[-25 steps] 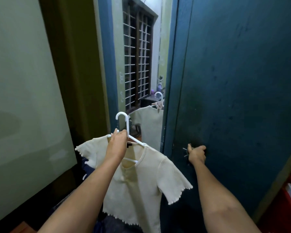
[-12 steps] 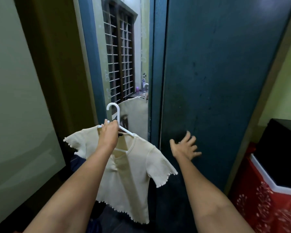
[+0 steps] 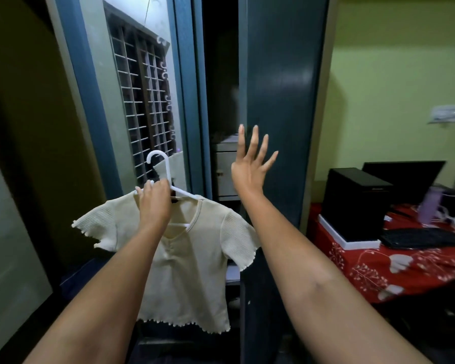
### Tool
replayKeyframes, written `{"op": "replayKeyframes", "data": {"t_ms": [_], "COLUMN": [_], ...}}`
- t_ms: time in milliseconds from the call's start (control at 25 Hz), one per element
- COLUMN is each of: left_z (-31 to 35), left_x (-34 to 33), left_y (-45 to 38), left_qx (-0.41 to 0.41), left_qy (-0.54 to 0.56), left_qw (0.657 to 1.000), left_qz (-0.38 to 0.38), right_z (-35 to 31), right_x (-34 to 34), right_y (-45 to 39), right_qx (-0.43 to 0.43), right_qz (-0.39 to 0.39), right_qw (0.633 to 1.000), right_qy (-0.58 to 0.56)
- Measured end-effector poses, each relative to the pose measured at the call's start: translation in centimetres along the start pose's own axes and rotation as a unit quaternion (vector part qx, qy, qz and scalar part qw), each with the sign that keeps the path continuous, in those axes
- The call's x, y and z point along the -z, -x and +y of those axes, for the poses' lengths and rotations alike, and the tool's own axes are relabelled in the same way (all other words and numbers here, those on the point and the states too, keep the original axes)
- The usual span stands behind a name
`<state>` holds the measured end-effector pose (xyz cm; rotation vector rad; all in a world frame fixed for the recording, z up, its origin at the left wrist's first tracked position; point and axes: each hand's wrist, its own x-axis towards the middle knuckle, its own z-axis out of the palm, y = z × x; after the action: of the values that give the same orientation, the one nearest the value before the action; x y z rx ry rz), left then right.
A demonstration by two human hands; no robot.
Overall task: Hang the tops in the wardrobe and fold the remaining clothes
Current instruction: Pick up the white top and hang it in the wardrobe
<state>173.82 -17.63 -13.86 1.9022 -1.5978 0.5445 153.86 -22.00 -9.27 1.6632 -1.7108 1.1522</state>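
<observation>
The left hand (image 3: 155,203) was closed around the neck of a white plastic hanger (image 3: 166,177), low and left of centre in the frame. A cream short-sleeved top (image 3: 192,258) hung from that hanger, seated on both shoulders, its scalloped hem falling free toward the bottom of the frame. The right hand (image 3: 250,166) was raised at centre frame, fingers spread, holding nothing. It stood in front of the edge of the dark blue wardrobe door (image 3: 281,106); contact with the door could not be confirmed.

The door stood partly open, leaving a narrow dark gap at upper centre. Pale shelves (image 3: 225,169) showed in the gap at mid-height. No hanging rail was visible; the interior above the shelves was too dark to read. A mirrored panel (image 3: 142,101) at upper left reflected a window grille. A red-clothed table (image 3: 394,261) with a black box stood at right, clear of the work.

Assessment: the step in hand was opening the wardrobe to hang the top. The gap appeared too narrow for the garment's width. The right hand would do well to swing the door fully aside first. The hook should then be kept upright and the rail located before lifting, with the sleeves kept clear of the door edge.
</observation>
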Motion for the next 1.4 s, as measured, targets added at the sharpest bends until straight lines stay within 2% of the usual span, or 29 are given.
{"op": "replayKeyframes", "data": {"t_ms": [80, 240, 480, 680, 720, 800, 880, 960, 1000, 1080, 1160, 1200, 1280, 1360, 1400], "left_z": [1.3, 4.5, 11.0, 15.5, 16.3, 18.0, 19.2, 20.0, 20.3, 20.2, 19.6, 19.0, 17.2, 15.5, 14.6], "left_x": [0.0, -0.1, -0.5, -2.2, -2.5, -3.0, -3.0, -3.1, -3.2, -3.9, -5.2, -5.9, -6.8, -8.1, -8.6], "left_y": [0.5, 0.9, -0.1, -1.3, -1.7, -2.7, -4.3, -6.7, -8.0, -10.6, -13.4, -15.1, -18.1, -21.1, -22.2], "left_qx": [-0.012, -0.04, -0.089, -0.125, -0.13, -0.14, -0.153, -0.156, -0.157, -0.18, -0.231, -0.244, -0.231, -0.182, -0.163], "left_qy": [0.0, 0.012, 0.083, 0.114, 0.119, 0.12, 0.114, 0.11, 0.118, 0.165, 0.191, 0.172, 0.081, -0.042, -0.118], "left_qw": [1.0, 0.999, 0.992, 0.985, 0.983, 0.981, 0.98, 0.98, 0.979, 0.969, 0.953, 0.95, 0.963, 0.981, 0.98], "left_qz": [-0.002, -0.014, -0.019, -0.037, -0.042, -0.052, -0.059, -0.06, -0.061, -0.049, 0.047, 0.094, 0.109, 0.053, 0.012], "right_z": [1.6, 6.1, 14.1, 17.8, 17.4, 15.8, 14.1, 13.4, 13.4, 13.6, 14.1, 14.1, 14.1, 14.2, 14.3], "right_x": [1.2, 4.0, 8.0, 9.3, 9.2, 7.4, 4.6, 2.0, 0.9, -0.6, -1.9, -2.7, -3.4, -4.8, -5.7], "right_y": [1.7, 2.4, 1.7, 1.1, 1.1, 1.4, 1.3, 0.0, -1.0, -3.2, -5.7, -7.0, -8.9, -11.2, -12.2], "right_qx": [-0.025, -0.12, -0.219, -0.267, -0.258, -0.17, -0.061, -0.016, -0.01, -0.013, -0.033, -0.043, -0.064, -0.081, -0.089], "right_qz": [0.02, 0.111, 0.162, 0.16, 0.163, 0.126, 0.021, -0.096, -0.117, -0.104, -0.06, -0.046, -0.03, -0.032, -0.033], "right_qw": [0.999, 0.986, 0.958, 0.943, 0.944, 0.969, 0.992, 0.99, 0.988, 0.99, 0.994, 0.994, 0.995, 0.994, 0.994], "right_qy": [0.007, 0.009, 0.092, 0.113, 0.124, 0.125, 0.107, 0.099, 0.097, 0.098, 0.086, 0.084, 0.077, 0.059, 0.056]}}
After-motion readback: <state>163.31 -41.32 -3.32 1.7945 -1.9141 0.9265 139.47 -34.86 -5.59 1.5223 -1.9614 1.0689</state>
